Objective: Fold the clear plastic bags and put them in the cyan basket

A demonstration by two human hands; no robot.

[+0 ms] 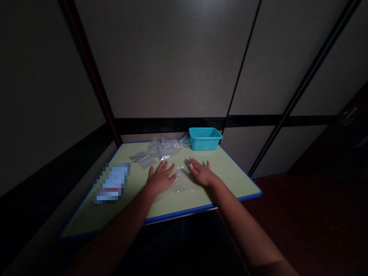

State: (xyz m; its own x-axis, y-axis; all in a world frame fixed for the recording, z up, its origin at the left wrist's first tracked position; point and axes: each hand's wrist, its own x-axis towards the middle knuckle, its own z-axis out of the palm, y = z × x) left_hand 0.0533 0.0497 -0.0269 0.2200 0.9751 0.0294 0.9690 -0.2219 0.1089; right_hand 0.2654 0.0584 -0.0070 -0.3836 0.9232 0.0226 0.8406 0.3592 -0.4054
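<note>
Two-handed, smooth gently outward, probably the current step, across the clear film point(185, 184) lying on the table point(230, 178) between left hand point(161, 180), with fingers spread, and right hand point(203, 174), with most fingers bunched, one apart. Press evenly; avoid creasing.

Light was dim: glare paled the wall panel point(175, 57) above the bench point(230, 178), glints flecked clear plastic point(184, 187) on it, and the floor point(276, 209) right of it sank into reddish dark.
</note>
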